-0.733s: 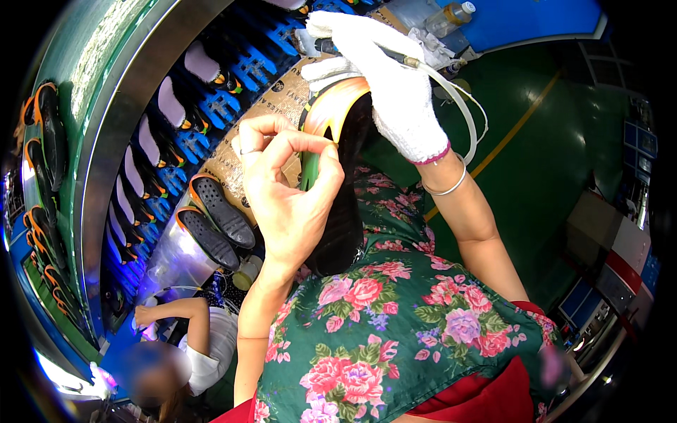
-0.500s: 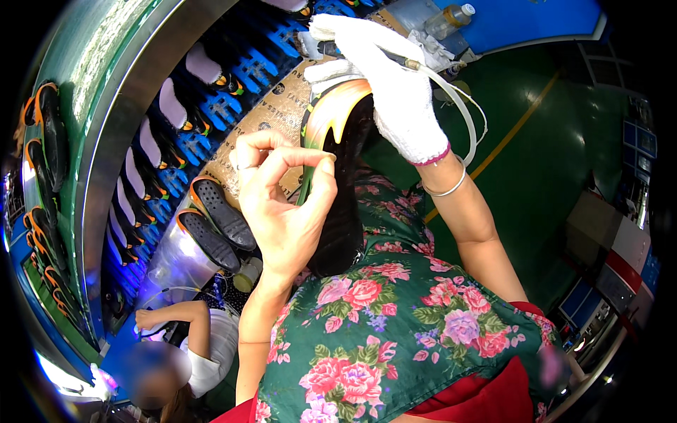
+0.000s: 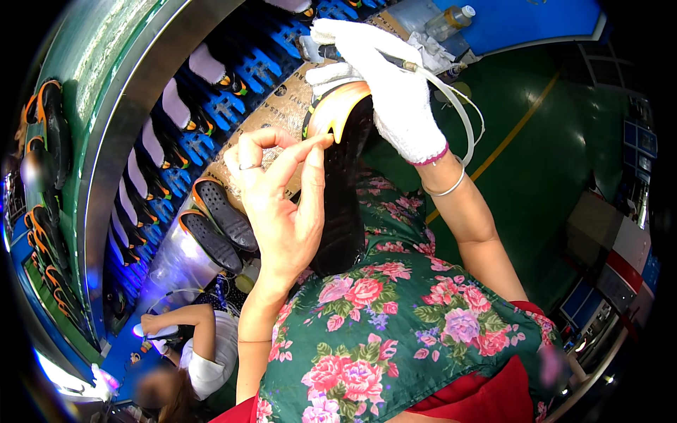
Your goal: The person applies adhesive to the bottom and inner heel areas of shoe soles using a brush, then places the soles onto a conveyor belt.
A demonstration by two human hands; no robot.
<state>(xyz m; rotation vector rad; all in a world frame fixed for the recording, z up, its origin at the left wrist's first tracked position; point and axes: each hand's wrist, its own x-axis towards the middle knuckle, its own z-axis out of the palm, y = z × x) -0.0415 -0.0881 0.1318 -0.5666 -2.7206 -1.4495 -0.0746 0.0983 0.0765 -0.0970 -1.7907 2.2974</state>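
A black clog [image 3: 343, 211] with a glossy yellow-orange trim [image 3: 326, 113] lies lengthwise against my apron, its trimmed end away from me. My right hand [image 3: 395, 92], in a white knitted glove, grips that end. Tucked among its fingers is a slim dark hand tool [image 3: 391, 60], joined to a pale hose [image 3: 458, 106]. My bare left hand [image 3: 278, 197] is closed over the clog, index finger stretched to the trim's pointed tip and thumb close beneath it. Whether anything small is between those fingertips is hidden.
Dark clogs [image 3: 222, 211] lie together at left. Beyond them, a blue rack [image 3: 257, 70] carries several shoe parts, beside a curved green conveyor [image 3: 106, 63] with more shoes. A co-worker's arm [image 3: 204, 331] shows at lower left. A clear bottle [image 3: 449, 22] stands at the back.
My left fingertips have shifted slightly up onto the trim's tip, the index finger straighter than before. My right hand and the clog stay nearly still. The co-worker's hand has moved slightly.
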